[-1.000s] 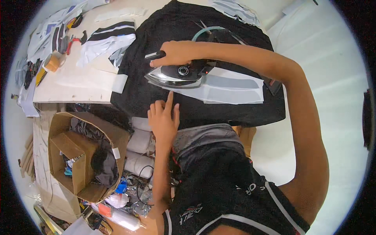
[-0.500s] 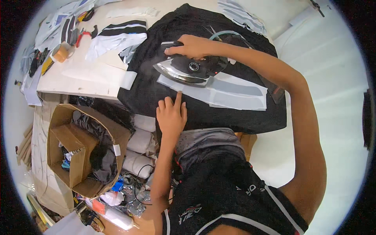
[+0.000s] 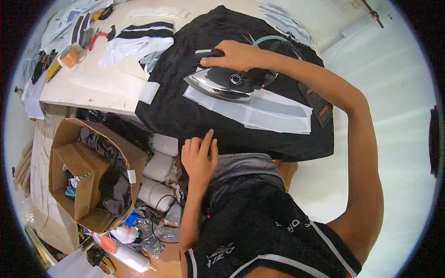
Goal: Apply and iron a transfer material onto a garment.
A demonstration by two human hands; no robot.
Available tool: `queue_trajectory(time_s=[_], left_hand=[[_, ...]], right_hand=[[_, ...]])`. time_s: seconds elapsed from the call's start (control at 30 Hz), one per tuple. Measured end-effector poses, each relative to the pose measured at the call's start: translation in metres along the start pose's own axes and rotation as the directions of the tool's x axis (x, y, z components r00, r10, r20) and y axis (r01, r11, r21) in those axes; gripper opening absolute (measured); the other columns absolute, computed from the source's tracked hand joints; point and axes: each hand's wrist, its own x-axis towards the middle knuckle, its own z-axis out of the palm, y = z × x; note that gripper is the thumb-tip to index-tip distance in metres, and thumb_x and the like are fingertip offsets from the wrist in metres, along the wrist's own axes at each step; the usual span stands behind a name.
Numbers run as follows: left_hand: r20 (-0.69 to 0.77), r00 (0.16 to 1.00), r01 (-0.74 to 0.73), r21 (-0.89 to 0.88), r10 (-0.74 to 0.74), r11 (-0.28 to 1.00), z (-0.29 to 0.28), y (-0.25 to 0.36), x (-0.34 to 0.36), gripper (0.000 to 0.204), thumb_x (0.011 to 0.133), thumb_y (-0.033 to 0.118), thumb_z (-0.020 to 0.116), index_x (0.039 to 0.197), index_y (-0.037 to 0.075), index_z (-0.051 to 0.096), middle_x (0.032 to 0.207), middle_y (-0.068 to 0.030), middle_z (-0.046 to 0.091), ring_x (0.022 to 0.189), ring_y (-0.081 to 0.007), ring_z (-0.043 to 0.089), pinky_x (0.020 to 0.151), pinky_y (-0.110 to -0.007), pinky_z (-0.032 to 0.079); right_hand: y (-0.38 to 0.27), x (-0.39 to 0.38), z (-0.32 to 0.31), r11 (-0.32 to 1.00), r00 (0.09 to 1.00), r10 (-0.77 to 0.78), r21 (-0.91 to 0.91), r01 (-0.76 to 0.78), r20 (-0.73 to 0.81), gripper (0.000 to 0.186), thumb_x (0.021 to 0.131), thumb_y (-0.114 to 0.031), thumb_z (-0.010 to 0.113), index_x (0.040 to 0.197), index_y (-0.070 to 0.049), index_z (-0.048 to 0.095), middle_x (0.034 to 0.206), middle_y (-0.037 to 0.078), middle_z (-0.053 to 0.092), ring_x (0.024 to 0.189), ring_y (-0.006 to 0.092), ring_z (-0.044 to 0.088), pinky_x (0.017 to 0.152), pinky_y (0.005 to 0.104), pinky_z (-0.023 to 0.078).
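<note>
My right hand (image 3: pixel 238 56) is wrapped round the black handle of a steam iron (image 3: pixel 222 83) with a shiny metal soleplate edge. Under and beside the iron lies a long white and grey strip of fabric (image 3: pixel 278 111), flat on a black cloth (image 3: pixel 171 106) that covers the table's near corner. The iron hides part of the strip's left portion. At the near edge of the black cloth is my left hand (image 3: pixel 200 155), empty, fingers apart and pointing forward, a short way from the strip.
A cardboard box (image 3: pixel 88 176) with dark cloth inside stands below the table at left. White rolls (image 3: pixel 157 169) and a white bottle (image 3: pixel 132 259) lie beside it. On the table are cut fabric pieces (image 3: pixel 139 44), a tape roll (image 3: pixel 69 56) and red-handled pliers (image 3: pixel 95 39). A dark pad (image 3: pixel 320 109) lies right.
My left hand has drawn back toward me, away from the strip's near edge. The iron, held in my right hand, has shifted slightly right along the strip.
</note>
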Motion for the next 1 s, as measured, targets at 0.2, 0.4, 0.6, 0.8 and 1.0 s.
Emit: queue_trajectory(time_s=[0.2, 0.4, 0.6, 0.8, 1.0], left_hand=[[-0.013, 1.000, 0.026, -0.033, -0.026, 0.999, -0.001, 0.005, -0.005, 0.021, 0.084, 0.014, 0.069, 0.104, 0.010, 0.071, 0.069, -0.0032, 0.045, 0.064, -0.0207, 0.047, 0.057, -0.034, 0.035], [-0.014, 0.998, 0.055, -0.044, -0.056, 0.998, -0.001, 0.002, -0.008, 0.020, 0.084, 0.015, 0.069, 0.103, 0.009, 0.071, 0.069, -0.0028, 0.045, 0.064, -0.0205, 0.046, 0.058, -0.034, 0.035], [0.008, 0.998, 0.056, -0.041, -0.056, 0.998, 0.001, -0.002, -0.003, 0.020, 0.084, 0.015, 0.069, 0.103, 0.010, 0.071, 0.071, -0.0028, 0.048, 0.066, -0.0208, 0.048, 0.059, -0.035, 0.037], [-0.002, 0.999, 0.046, 0.036, -0.046, 0.998, 0.006, -0.015, 0.019, 0.026, 0.085, 0.016, 0.068, 0.111, 0.009, 0.070, 0.086, -0.0078, 0.056, 0.078, -0.0258, 0.052, 0.065, -0.036, 0.041], [0.171, 0.985, -0.008, 0.141, -0.016, 0.990, 0.019, -0.023, 0.040, 0.035, 0.089, 0.023, 0.064, 0.121, 0.012, 0.065, 0.089, -0.0083, 0.052, 0.084, -0.0264, 0.050, 0.073, -0.039, 0.039]], right_hand=[[0.006, 0.007, 0.019, 0.994, 0.995, -0.090, -0.062, 0.087, -0.050, 0.074, 0.084, -0.068, 0.054, 0.086, 0.005, 0.068, 0.068, 0.016, 0.063, 0.060, 0.0260, 0.063, 0.058, 0.0380, 0.050], [0.002, 0.006, 0.025, 0.997, 0.998, -0.036, -0.067, 0.039, 0.041, 0.074, 0.082, -0.069, 0.055, 0.088, 0.003, 0.070, 0.073, 0.019, 0.067, 0.064, 0.0292, 0.067, 0.062, 0.0417, 0.053], [-0.006, -0.003, 0.026, 0.995, 0.998, -0.039, -0.091, 0.044, 0.052, 0.077, 0.083, -0.069, 0.054, 0.092, 0.006, 0.069, 0.080, 0.021, 0.066, 0.079, 0.0324, 0.067, 0.071, 0.0415, 0.051], [-0.003, -0.004, 0.028, 0.994, 0.999, -0.054, -0.098, 0.054, 0.008, 0.074, 0.082, -0.068, 0.057, 0.087, 0.005, 0.070, 0.079, 0.022, 0.066, 0.077, 0.0336, 0.067, 0.067, 0.0414, 0.051], [0.001, -0.005, 0.031, 0.995, 0.998, -0.067, -0.077, 0.065, -0.023, 0.073, 0.080, -0.068, 0.059, 0.083, 0.005, 0.069, 0.077, 0.023, 0.066, 0.073, 0.0348, 0.067, 0.065, 0.0419, 0.051]])
